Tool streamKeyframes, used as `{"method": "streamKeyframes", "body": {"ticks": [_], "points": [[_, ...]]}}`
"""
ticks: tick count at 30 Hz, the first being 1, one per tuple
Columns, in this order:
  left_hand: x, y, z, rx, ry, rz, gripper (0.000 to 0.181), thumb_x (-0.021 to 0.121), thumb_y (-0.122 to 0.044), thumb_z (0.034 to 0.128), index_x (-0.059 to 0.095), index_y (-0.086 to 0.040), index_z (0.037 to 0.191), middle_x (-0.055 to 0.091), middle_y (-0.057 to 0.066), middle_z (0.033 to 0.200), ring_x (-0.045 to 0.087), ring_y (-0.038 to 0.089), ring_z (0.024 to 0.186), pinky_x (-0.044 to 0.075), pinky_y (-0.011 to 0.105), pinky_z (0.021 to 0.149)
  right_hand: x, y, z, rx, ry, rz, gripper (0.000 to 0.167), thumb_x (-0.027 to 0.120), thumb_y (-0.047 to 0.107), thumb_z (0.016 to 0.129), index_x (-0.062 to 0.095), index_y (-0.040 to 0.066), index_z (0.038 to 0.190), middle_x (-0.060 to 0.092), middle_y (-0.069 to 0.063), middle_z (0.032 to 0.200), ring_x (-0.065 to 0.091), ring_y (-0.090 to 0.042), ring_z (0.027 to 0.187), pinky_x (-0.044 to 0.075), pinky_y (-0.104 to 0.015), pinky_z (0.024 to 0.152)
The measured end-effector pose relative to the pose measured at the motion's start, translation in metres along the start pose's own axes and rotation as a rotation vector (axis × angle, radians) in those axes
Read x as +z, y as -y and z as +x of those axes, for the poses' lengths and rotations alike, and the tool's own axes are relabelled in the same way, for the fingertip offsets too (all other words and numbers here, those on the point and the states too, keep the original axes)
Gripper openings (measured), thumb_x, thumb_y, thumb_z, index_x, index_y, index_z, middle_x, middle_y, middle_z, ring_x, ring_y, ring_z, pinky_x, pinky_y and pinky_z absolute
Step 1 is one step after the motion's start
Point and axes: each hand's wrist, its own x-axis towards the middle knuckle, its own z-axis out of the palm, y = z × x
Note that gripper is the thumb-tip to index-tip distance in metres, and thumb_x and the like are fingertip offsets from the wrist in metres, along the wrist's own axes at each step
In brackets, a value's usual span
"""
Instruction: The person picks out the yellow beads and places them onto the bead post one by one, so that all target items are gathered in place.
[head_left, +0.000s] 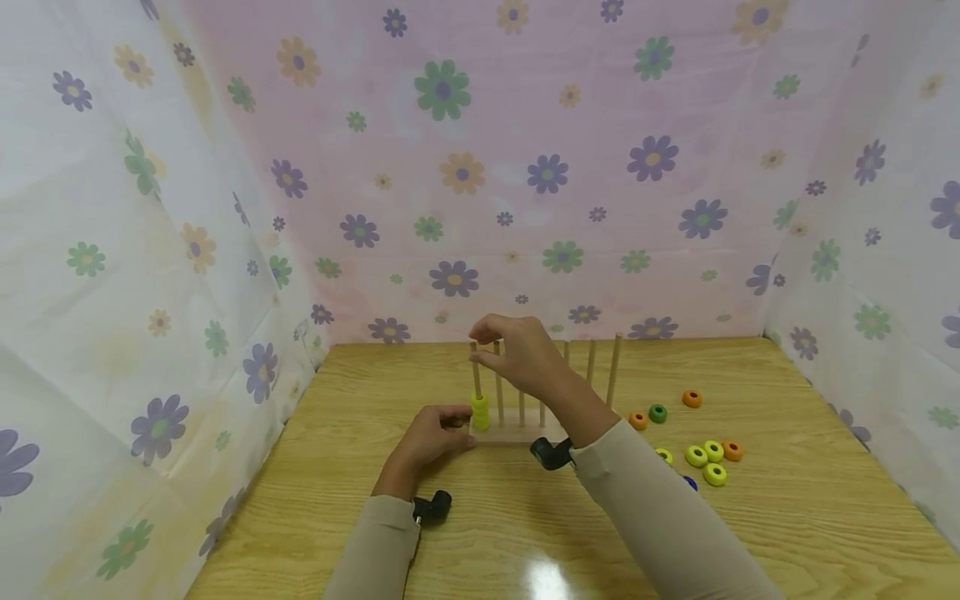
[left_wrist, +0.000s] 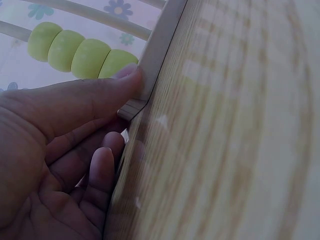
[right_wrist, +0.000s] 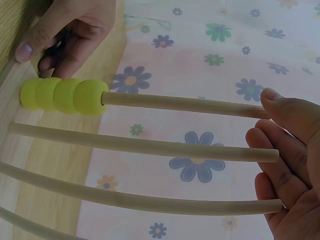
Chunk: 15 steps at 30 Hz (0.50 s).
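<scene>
A wooden rack (head_left: 510, 436) carries several upright pegs; stacked yellow beads (head_left: 480, 412) (left_wrist: 82, 52) (right_wrist: 65, 96) sit at the foot of its leftmost peg (right_wrist: 185, 104). My left hand (head_left: 431, 437) (left_wrist: 65, 145) (right_wrist: 80, 30) grips the rack's left end, thumb on the base beside the lowest bead and the other fingers curled below. At the top of that same peg is my right hand (head_left: 525, 354) (right_wrist: 295, 155), its thumb and index finger parted around the tip, no bead visible between them. The other fingers lie near the neighbouring peg tops.
Loose beads lie on the table (head_left: 787, 517) right of the rack: orange (head_left: 692, 398), green (head_left: 657, 413), yellow (head_left: 715, 475) and a blue one (head_left: 690, 482) partly behind the right sleeve (head_left: 652, 500). Flowered cloth (head_left: 495, 150) surrounds the back and sides.
</scene>
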Motion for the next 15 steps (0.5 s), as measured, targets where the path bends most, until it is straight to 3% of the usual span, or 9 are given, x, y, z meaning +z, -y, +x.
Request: {"method": "streamKeyframes", "body": {"ticks": [15], "points": [[0.0008, -0.003, -0.0014, 0.01, -0.009, 0.021, 0.05, 0.089, -0.021, 0.0838, 0.073, -0.019, 0.131, 0.069, 0.001, 0.126, 0.06, 0.022, 0.113, 0.051, 0.045, 0.101, -0.0015, -0.0022, -0.0026, -0.034, -0.051, 0.022, 0.023, 0.081, 0.02, 0.092, 0.075, 0.015, 0.113, 0.078, -0.001, 0.109, 0.074, -0.017, 0.104, 0.061, -0.041, 0.089]]}}
